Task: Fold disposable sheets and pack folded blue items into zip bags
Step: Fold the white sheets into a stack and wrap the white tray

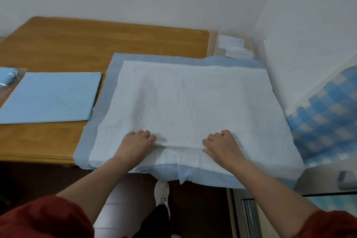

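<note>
Head view: a sheet (pixel 189 98), white with a blue border, lies spread across the centre of the frame on the table (pixel 58 48), its near edge hanging over. The left hand (pixel 135 145) and right hand (pixel 222 145), fingers curled, both pinch 1 raised crease low on the sheet. A folded blue item (pixel 50 96) lies at left, with a bag (pixel 7 79) at the left edge.
</note>
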